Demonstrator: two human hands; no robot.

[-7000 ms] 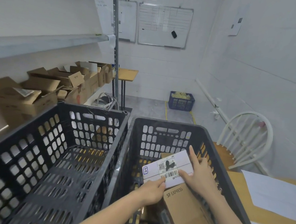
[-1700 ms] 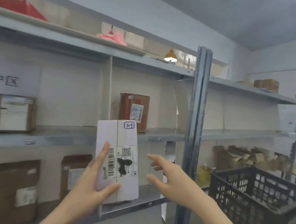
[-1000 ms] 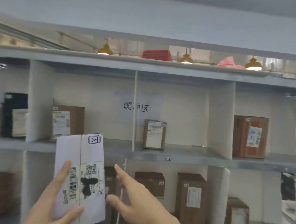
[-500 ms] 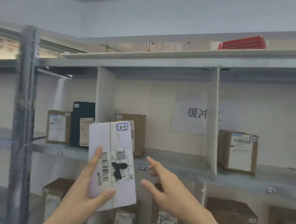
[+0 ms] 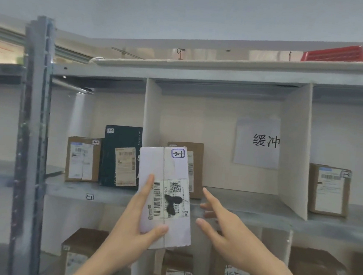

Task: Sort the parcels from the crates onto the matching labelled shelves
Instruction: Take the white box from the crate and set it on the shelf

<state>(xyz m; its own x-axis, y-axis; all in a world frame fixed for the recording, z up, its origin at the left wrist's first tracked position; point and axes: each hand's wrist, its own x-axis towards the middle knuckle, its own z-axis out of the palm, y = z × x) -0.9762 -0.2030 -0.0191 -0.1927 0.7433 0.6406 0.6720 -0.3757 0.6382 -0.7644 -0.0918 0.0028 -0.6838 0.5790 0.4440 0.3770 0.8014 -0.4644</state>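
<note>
My left hand (image 5: 134, 224) grips a white parcel (image 5: 169, 173) upright in front of the grey metal shelves (image 5: 247, 201). A handwritten tag reading 2-1 sits at the parcel's top right corner, and a barcode label with a black blot lies lower down. My right hand (image 5: 222, 223) hovers just right of the parcel with fingers spread, holding nothing. A small 1-1 tag (image 5: 90, 197) is stuck on the shelf edge at the left. Behind the parcel stands a brown box (image 5: 195, 170), partly hidden.
The 1-1 bay holds a brown box (image 5: 82, 159) and a dark box (image 5: 121, 156). White dividers (image 5: 295, 149) split the bays; a paper sign (image 5: 257, 142) hangs on the back wall. Another box (image 5: 328, 189) stands at the right. Several brown boxes (image 5: 78, 254) fill the lower shelf. A steel upright (image 5: 34, 127) stands left.
The view has swung left along the shelves from the crates; the parcel stays in my left hand, held a little higher and nearer the shelf. My right hand keeps hovering beside it.
</note>
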